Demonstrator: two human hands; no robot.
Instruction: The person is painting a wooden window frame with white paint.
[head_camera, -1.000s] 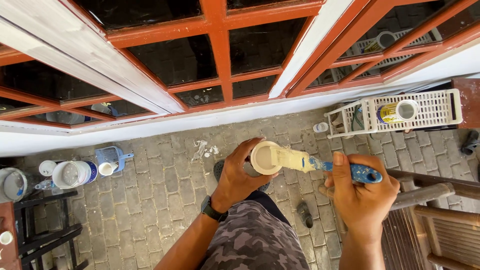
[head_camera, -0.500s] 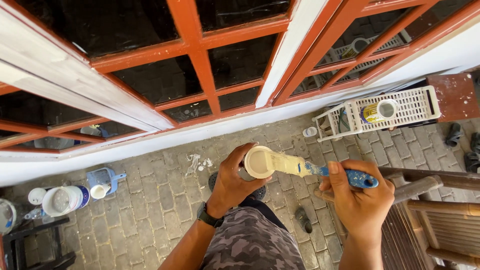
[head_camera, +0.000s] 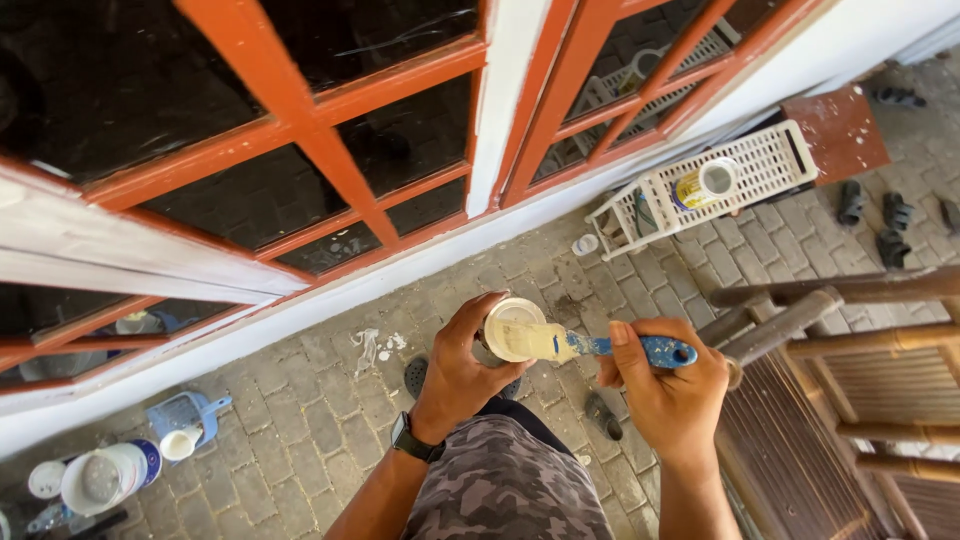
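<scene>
A red-framed window (head_camera: 300, 160) with dark panes filled the upper view, above a paved brick floor (head_camera: 300, 430). The left hand (head_camera: 462, 375) held a small cream paint tin (head_camera: 514, 328) at chest height, fingers wrapped around its side. The right hand (head_camera: 668, 395) gripped a blue-handled paintbrush (head_camera: 600, 346), fingers closed on the handle, bristles lying across the tin's rim.

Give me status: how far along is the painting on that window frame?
Done: a white band between the red-brown window frames. In hand: left hand holds a small pot of cream paint; right hand lays a blue-handled brush across it. Left: the frames show red-brown.
</scene>
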